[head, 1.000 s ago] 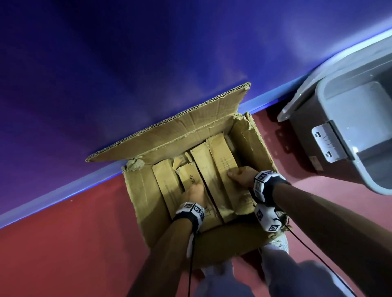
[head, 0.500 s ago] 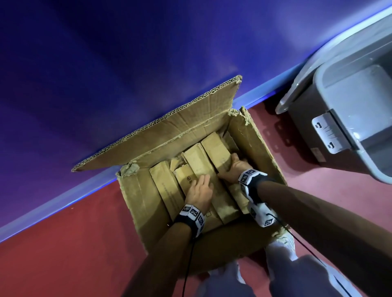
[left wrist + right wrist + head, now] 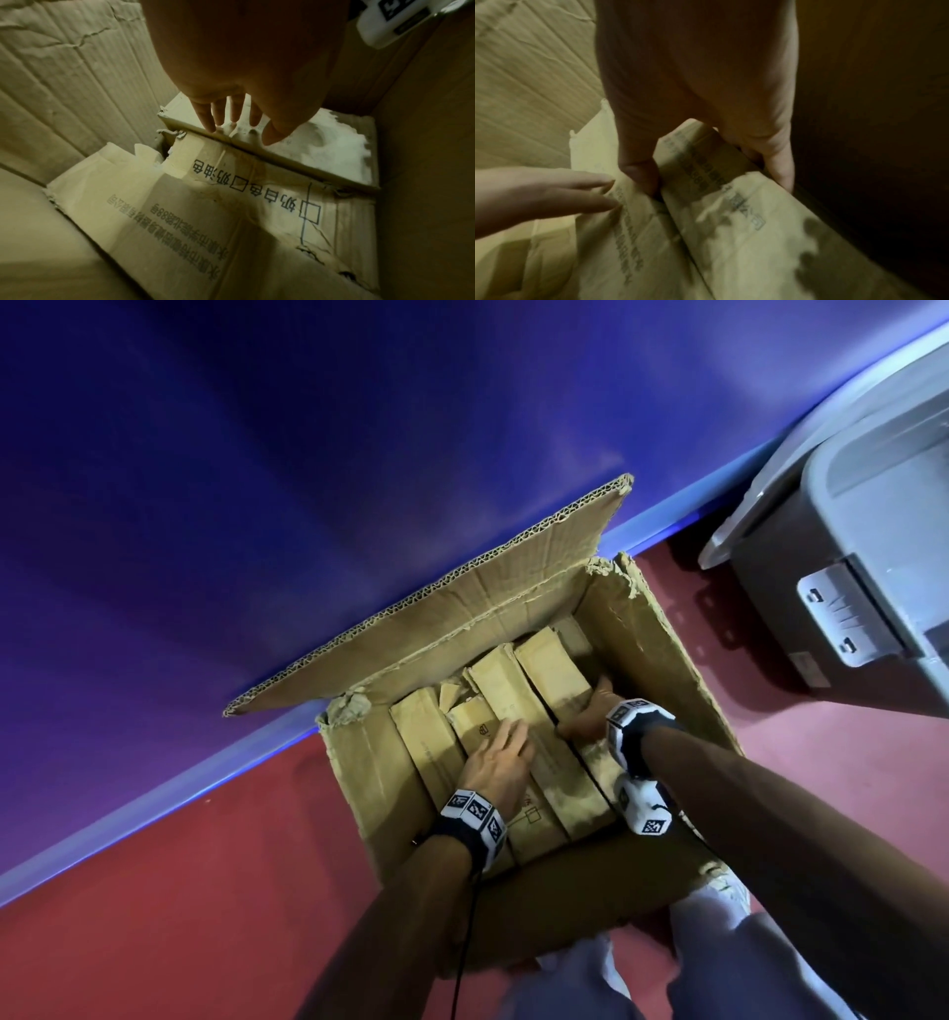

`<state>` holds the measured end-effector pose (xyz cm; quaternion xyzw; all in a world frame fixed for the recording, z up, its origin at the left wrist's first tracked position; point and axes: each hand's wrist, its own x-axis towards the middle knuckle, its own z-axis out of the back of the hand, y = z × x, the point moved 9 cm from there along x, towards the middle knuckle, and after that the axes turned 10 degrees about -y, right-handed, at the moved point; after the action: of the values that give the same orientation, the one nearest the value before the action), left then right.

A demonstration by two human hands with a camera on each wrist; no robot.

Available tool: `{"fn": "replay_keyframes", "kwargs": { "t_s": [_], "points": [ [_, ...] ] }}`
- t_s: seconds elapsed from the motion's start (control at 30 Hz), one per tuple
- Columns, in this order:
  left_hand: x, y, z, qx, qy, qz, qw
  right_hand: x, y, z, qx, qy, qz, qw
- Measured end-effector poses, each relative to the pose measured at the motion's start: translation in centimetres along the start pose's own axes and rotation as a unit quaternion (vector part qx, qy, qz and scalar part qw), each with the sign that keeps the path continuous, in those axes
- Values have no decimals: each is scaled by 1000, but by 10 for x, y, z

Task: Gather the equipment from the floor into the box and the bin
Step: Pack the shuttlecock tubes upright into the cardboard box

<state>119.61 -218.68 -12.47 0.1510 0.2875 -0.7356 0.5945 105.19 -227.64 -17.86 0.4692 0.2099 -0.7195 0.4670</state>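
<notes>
Both your forearms reach forward and down, side by side, each with a tracker band at the wrist. Your left hand (image 3: 497, 765) lies flat, fingers (image 3: 232, 113) straight and slightly spread, palm down. Your right hand (image 3: 585, 719) seems curled, thumb (image 3: 639, 174) and fingers gripping from opposite sides, though the wrist view is blurred.

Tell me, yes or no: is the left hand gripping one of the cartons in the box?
No: in the left wrist view the left hand lies with straight fingers just touching a carton, not curled round it.
</notes>
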Motion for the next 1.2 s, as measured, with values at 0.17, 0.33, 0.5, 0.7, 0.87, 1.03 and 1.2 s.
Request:
{"fn": "replay_keyframes", "kwargs": {
  "t_s": [0.17,0.33,0.5,0.7,0.87,1.03,1.2],
  "points": [
    [-2,-4,12,23,27,-5,999,6,-1,-17,12,5,32,999],
    [-13,1,3,12,93,39,995,-5,-17,-9,-30,-15,17,999],
    [-26,-8,20,-3,107,56,993,-31,-38,12,-66,-18,38,997],
    [-58,-36,109,-56,67,103,991,-109,-26,67,-25,-30,87,995],
    [-88,-82,249,-130,-74,100,984,-240,26,178,34,-85,165,982],
    [-163,-135,421,-247,-226,85,939,-414,69,304,124,-167,279,937],
    [-298,-191,616,-341,-401,43,849,-604,88,416,248,-274,361,856]
  ]
}}
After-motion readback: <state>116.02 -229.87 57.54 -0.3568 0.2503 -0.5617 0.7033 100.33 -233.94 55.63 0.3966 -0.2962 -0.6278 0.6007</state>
